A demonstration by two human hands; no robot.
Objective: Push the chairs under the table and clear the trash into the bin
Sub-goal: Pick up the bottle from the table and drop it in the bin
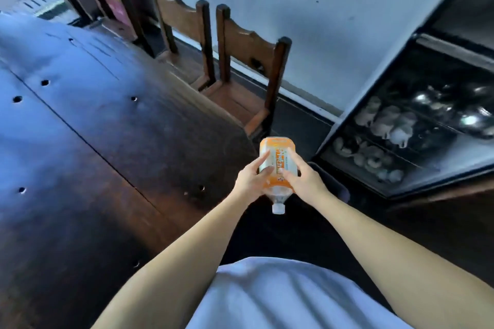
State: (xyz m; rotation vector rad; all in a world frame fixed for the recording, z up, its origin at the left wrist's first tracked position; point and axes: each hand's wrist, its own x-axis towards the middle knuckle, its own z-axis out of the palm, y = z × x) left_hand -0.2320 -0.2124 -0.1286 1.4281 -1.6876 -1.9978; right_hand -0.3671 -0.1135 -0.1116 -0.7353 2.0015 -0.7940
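- A plastic bottle [277, 165] is gripped by curled fingers of the left hand [250, 181] and right hand [303, 181].
- It is held beside the counter [93, 128], cap toward the person.

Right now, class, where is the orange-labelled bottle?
In the head view, the bottle sits centre frame, held by the left hand and right hand, just past the table corner.

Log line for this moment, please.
bottle held off table | left hand, right hand both grip it | cap toward person | chairs tucked
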